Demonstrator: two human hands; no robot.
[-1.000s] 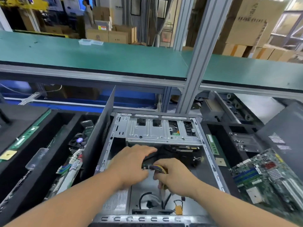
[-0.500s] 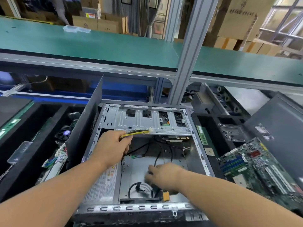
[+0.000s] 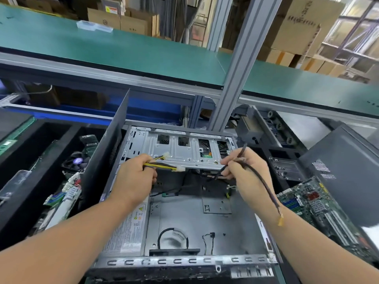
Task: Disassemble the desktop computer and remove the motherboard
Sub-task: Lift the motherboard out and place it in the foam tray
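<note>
An open desktop case [image 3: 184,261] lies flat in front of me, its grey floor [image 3: 194,222] bare of any board. My left hand [image 3: 133,177] grips a yellow-and-black power cable bundle [image 3: 164,166] with white connectors, held over the silver drive cage [image 3: 176,150]. My right hand [image 3: 244,171] is closed on a thin black cable [image 3: 264,183] that trails down to a small yellow connector [image 3: 280,222] by my forearm. A green motherboard [image 3: 320,208] lies outside the case to the right. The power supply [image 3: 127,228] sits along the case's left side.
A dark side panel [image 3: 106,156] stands upright left of the case. Black bins on the left hold boards and a fan [image 3: 77,161]. Another dark case [image 3: 344,171] stands at right. A grey post [image 3: 238,64] and a green shelf [image 3: 123,50] rise behind.
Both hands rose from the case floor. The left lifted the yellow-and-black bundle to the drive cage; the right left the floor near the case front and now holds a black cable up at the right.
</note>
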